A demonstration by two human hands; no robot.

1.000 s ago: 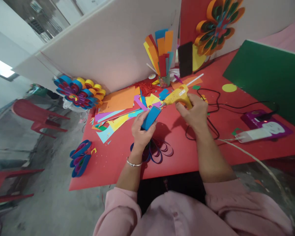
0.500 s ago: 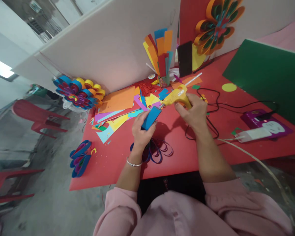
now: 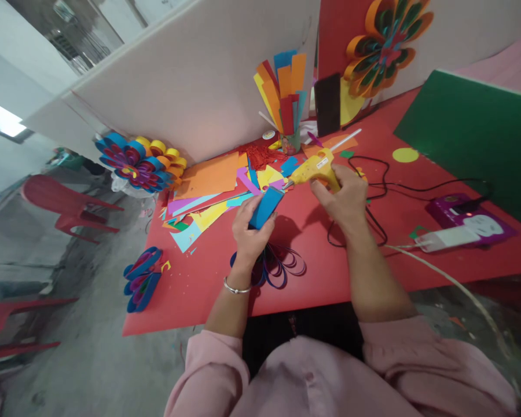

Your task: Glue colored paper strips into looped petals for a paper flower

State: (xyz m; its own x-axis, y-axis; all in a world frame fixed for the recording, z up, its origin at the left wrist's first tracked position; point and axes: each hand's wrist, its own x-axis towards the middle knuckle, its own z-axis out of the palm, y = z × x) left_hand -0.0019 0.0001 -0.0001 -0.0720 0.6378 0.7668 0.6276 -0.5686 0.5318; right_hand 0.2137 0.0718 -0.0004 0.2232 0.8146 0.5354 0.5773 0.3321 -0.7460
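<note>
Over the red table [image 3: 321, 278], my left hand [image 3: 248, 231] is closed on a blue paper loop [image 3: 267, 208], its flat side turned up. My right hand [image 3: 347, 194] grips a yellow hot glue gun [image 3: 315, 169], with a clear glue stick [image 3: 346, 138] poking out of its back. The metal nozzle is at the upper end of the blue paper; whether it touches cannot be made out. Below my left wrist lies a group of looped paper petals [image 3: 282, 266], partly hidden by my forearm.
Paper sheets and scraps [image 3: 212, 179] cover the table's back left. A cup of paper strips [image 3: 290, 142], a dark phone [image 3: 328, 104] and a green board [image 3: 473, 139] stand behind. Black cable [image 3: 384, 174] runs to a purple power box [image 3: 469, 217]. Blue-purple petals [image 3: 142, 280] lie at the left edge.
The glue gun has shifted very slightly to the right, away from the paper's upper end. My left hand keeps its hold on the blue paper loop, nearly still.
</note>
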